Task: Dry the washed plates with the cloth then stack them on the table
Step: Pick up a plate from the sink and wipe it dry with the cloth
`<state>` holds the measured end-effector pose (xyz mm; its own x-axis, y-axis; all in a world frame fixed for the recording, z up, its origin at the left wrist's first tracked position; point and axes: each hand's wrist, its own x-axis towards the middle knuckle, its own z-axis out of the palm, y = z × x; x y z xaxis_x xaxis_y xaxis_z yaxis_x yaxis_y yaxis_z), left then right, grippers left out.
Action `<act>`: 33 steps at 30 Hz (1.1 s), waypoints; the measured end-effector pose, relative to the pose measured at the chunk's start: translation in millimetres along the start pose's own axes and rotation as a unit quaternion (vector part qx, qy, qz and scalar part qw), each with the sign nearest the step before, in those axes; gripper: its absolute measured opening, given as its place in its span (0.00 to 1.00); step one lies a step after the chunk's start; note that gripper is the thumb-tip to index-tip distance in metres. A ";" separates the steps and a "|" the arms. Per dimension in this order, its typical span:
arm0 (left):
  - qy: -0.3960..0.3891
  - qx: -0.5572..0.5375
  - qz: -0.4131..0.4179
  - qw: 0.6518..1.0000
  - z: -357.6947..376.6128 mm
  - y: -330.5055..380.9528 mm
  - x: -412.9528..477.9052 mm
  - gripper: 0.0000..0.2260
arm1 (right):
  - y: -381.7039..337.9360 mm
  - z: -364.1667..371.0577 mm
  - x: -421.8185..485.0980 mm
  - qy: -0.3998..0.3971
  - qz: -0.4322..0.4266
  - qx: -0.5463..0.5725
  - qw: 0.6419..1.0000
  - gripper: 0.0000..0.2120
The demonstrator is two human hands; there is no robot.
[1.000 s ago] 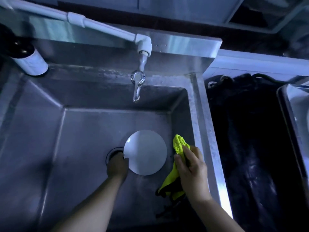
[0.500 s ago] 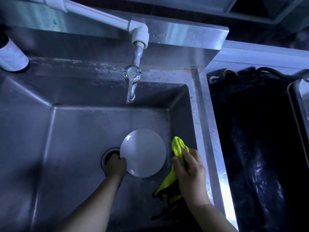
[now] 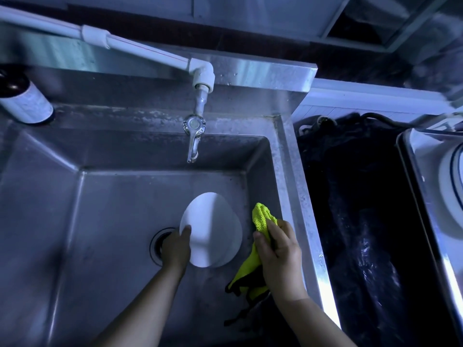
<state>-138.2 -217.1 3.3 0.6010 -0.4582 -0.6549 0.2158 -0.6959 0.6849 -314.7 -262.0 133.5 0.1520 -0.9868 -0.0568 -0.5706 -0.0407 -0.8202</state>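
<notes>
Well behind the plate (image 3: 213, 229) hangs a tap (image 3: 193, 144) (drain (image 3: 156, 244) alongside).

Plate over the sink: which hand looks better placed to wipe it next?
Right, probably. The right hand grips the yellow cloth just beside the plate. The left hand holds the plate by its edge above the sink, so it is occupied steadying it.

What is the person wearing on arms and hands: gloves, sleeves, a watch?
Nothing shows. The left hand and right hand are bare, no gloves, no rings visible in the dim light. The left forearm and right forearm are uncovered to the frame's edge: no sleeves, no watch or band at either wrist.
</notes>
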 end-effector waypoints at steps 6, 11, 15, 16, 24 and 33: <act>0.036 0.022 0.139 0.989 -57.9 33.2 -55.1 0.14 | -22.5 -16.1 -5.5 0.014 0.013 0.040 0.999 0.05; 0.092 0.003 0.280 0.955 -99.8 67.6 -131.0 0.21 | -42.9 -39.2 -7.1 -0.006 0.017 0.064 0.998 0.03; 0.140 -0.043 0.358 0.922 -123.2 98.4 -194.8 0.25 | -67.3 -64.6 -7.3 -0.035 -0.012 0.081 0.996 0.09; 0.141 -0.054 0.378 0.913 -128.5 106.8 -210.7 0.25 | -76.3 -72.5 -8.4 -0.042 -0.026 0.091 0.995 0.09; 0.203 -0.117 0.448 0.863 -148.0 158.7 -309.4 0.22 | -154.0 -132.9 -23.0 -0.092 -0.128 0.254 0.954 0.08; 0.151 -0.155 0.550 0.806 -167.2 195.3 -359.7 0.19 | -206.7 -170.8 -31.0 -0.081 -0.142 0.324 0.932 0.10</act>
<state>-183.5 -95.8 426.1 0.7090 -0.5167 0.4799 -0.4227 0.2334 0.8757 -339.4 -249.8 402.0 0.3725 -0.9116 0.1736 0.1103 -0.1423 -0.9837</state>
